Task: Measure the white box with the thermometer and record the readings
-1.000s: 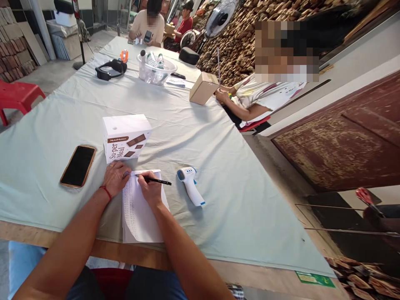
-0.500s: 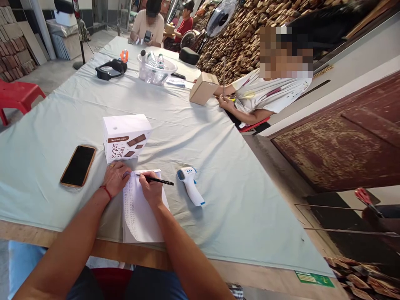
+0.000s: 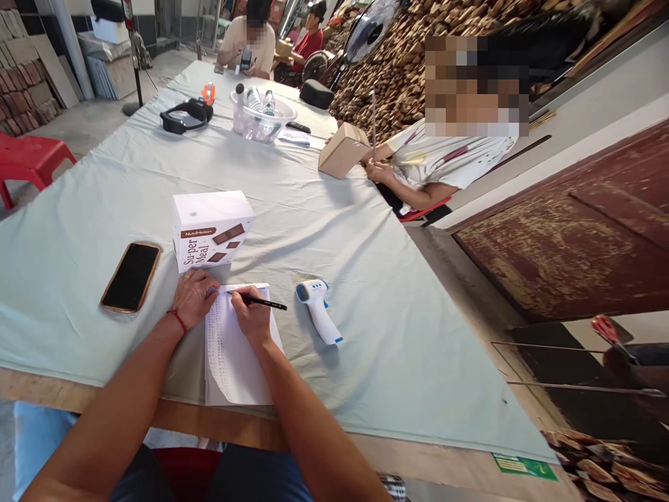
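Observation:
My right hand (image 3: 253, 315) is closed around a black pen (image 3: 267, 303), its tip on the upper part of a white notepad (image 3: 237, 369). Rows of small handwriting run down the left side of the page. My left hand (image 3: 194, 298) rests at the pad's upper left corner, fingers loosely bent and lying on the cloth, thumb toward the paper. Just beyond it stands a white box (image 3: 212, 226) printed "Su-per Meal". A phone (image 3: 132, 277) with a dark screen lies to the left. On the right is a white and blue infrared thermometer (image 3: 319, 312).
A pale cloth (image 3: 397, 362) covers the table. Farther back are a black headset (image 3: 185, 116), a clear basin (image 3: 264, 122) with bottles and an orange tape dispenser (image 3: 208, 93). At right, a person holds a cardboard box (image 3: 343, 150); another sits at the far end.
The pen's rear end has tilted slightly to the left while its tip stays on the page. The cardboard box by the person at right has shifted a little. My left hand looks still.

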Motion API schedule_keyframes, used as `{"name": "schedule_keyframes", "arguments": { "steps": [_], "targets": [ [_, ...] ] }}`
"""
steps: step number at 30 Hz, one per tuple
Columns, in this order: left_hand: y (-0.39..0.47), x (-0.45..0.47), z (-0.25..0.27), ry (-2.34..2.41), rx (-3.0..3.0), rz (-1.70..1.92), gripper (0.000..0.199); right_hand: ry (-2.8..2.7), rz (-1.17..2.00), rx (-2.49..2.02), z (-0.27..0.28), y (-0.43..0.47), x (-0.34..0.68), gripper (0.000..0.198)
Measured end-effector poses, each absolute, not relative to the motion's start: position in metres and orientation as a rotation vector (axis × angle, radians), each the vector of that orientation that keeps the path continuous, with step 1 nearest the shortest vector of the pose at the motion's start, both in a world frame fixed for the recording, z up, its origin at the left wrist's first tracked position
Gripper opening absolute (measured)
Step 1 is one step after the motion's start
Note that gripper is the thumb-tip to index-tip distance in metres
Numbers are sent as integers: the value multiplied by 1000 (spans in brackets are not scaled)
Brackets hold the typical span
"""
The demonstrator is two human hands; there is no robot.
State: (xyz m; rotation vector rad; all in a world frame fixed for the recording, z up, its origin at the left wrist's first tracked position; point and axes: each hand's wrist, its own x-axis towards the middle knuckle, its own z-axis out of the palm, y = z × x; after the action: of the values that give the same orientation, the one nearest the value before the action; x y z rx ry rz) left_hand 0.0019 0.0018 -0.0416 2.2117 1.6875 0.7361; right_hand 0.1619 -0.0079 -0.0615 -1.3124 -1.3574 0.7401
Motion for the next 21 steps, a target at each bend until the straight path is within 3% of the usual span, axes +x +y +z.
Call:
{"name": "schedule_keyframes", "arguments": {
  "steps": [21],
  "targets": [
    [2,1,-40,1688,2219,722,16,-1336,753,-1309,-59,-9,162,14]
  ]
}}
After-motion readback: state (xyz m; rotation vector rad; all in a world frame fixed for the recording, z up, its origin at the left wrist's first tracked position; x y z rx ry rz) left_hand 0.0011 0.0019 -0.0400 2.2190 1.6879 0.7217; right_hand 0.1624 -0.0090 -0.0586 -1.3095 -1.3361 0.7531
